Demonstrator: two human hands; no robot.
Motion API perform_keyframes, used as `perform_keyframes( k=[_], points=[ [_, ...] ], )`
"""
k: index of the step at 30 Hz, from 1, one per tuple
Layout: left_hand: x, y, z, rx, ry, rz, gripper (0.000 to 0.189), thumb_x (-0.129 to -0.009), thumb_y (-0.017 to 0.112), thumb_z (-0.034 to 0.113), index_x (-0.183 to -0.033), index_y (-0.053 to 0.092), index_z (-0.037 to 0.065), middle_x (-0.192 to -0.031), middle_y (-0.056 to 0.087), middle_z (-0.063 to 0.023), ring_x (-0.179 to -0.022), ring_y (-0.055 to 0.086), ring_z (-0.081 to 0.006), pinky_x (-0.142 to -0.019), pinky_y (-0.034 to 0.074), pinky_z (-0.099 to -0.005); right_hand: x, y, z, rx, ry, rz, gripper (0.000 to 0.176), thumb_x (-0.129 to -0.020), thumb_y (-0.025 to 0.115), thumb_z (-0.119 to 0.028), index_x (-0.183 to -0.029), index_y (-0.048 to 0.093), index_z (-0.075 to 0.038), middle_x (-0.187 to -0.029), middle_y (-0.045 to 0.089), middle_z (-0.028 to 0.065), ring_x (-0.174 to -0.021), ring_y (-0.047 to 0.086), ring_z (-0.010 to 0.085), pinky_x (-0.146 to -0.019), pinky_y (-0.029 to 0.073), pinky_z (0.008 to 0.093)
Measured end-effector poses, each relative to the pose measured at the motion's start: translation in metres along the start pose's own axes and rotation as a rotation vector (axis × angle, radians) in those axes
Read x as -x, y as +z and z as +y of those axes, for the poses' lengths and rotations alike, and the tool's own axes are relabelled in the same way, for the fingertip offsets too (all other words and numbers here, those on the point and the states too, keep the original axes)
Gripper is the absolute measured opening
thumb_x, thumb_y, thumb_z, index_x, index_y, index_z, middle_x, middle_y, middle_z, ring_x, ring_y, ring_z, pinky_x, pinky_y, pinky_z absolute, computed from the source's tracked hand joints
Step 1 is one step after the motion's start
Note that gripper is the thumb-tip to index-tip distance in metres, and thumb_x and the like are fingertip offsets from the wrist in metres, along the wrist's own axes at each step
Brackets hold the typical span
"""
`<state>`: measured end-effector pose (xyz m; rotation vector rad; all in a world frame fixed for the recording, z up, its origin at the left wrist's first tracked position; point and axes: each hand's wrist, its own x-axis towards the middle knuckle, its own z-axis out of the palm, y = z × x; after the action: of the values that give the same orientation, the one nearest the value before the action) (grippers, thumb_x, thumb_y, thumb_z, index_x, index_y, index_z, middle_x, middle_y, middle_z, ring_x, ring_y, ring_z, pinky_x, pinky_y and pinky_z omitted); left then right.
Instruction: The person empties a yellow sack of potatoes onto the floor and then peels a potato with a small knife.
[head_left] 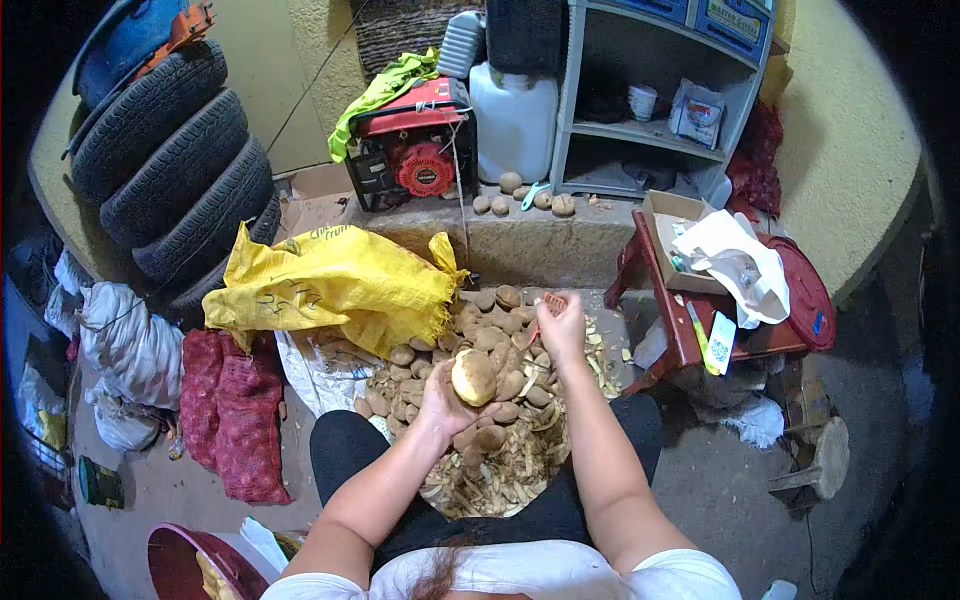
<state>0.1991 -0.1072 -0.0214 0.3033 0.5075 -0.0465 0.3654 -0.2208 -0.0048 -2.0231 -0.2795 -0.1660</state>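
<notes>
The left hand (440, 408) reaches in from the lower left, its fingers curled under and around a potato (474, 377), gripping it from below and the side; the right hand (562, 328) is farther forward and a little higher in view, its forearm angled inward, fingers closed around a red peeler (553, 301); the two hands are apart, with a gap between them above the pile of potatoes (491, 341). The dark-clad legs (340, 440) flank the peelings (500, 485); the yellow sack (340, 285) borders the pile at front left, the concrete ledge (570, 255) stands beyond it, and a strip of floor (700, 455) lies between the right leg and the red surface (752, 340). The held potato is rounded and mostly pale yellow, with brownish patches; those in the pile are brown and unpeeled.
</notes>
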Motion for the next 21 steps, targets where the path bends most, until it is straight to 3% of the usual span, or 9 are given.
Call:
perform_keyframes(
  k=[3,6,7,10,18,21],
  points=[
    [0.003,0.012,0.000,-0.056,0.026,0.121,0.048,-0.083,0.039,0.051,-0.115,0.049,0.016,-0.116,0.050,-0.0073,-0.104,0.048,-0.0272,-0.086,0.034,-0.0524,0.006,0.004,0.000,-0.011,-0.118,0.002,0.040,-0.070,0.068,-0.023,-0.096,0.047,-0.001,-0.076,0.060,0.0166,-0.070,0.060,0.0276,-0.064,0.046,0.0357],
    [-0.006,0.003,-0.004,-0.074,0.015,0.086,0.049,-0.082,0.039,0.053,-0.113,0.050,0.016,-0.112,0.052,-0.0072,-0.102,0.049,-0.0259,-0.084,0.036,-0.0498,0.023,0.019,-0.008,-0.386,-0.091,-0.013,0.036,-0.073,0.066,-0.024,-0.091,0.048,0.000,-0.075,0.060,0.0140,-0.067,0.059,0.0210,-0.062,0.046,0.0334],
    [-0.007,0.002,-0.006,-0.074,0.015,0.086,0.049,-0.082,0.039,0.053,-0.113,0.050,0.016,-0.112,0.052,-0.0072,-0.102,0.049,-0.0259,-0.084,0.036,-0.0498,0.035,0.016,-0.023,-0.264,-0.092,-0.009,0.035,-0.074,0.066,-0.025,-0.090,0.048,0.001,-0.074,0.060,0.0126,-0.068,0.058,0.0179,-0.062,0.046,0.0319],
    [-0.005,0.008,-0.009,-0.030,-0.028,0.067,0.048,-0.083,0.038,0.052,-0.112,0.050,0.017,-0.111,0.053,-0.0066,-0.101,0.049,-0.0244,-0.082,0.039,-0.0452,0.059,0.020,-0.038,-0.246,-0.217,0.002,0.035,-0.074,0.066,-0.024,-0.090,0.047,0.001,-0.072,0.060,0.0133,-0.065,0.059,0.0203,-0.059,0.046,0.0327],
    [-0.003,0.012,-0.016,-0.053,-0.037,0.073,0.043,-0.083,0.038,0.048,-0.108,0.051,0.017,-0.106,0.055,-0.0050,-0.099,0.051,-0.0232,-0.084,0.039,-0.0452,0.070,0.030,-0.038,-0.267,-0.147,-0.042,0.035,-0.072,0.065,-0.022,-0.089,0.047,0.002,-0.068,0.060,0.0175,-0.064,0.061,0.0287,-0.058,0.047,0.0367],
    [-0.008,0.006,-0.015,0.008,-0.095,0.119,0.041,-0.080,0.042,0.050,-0.105,0.053,0.019,-0.102,0.056,-0.0038,-0.094,0.052,-0.0236,-0.076,0.042,-0.0428,0.062,0.032,-0.033,-0.265,-0.052,-0.085,0.035,-0.072,0.064,-0.023,-0.089,0.048,0.003,-0.069,0.060,0.0179,-0.065,0.061,0.0286,-0.059,0.047,0.0366]
  ],
)
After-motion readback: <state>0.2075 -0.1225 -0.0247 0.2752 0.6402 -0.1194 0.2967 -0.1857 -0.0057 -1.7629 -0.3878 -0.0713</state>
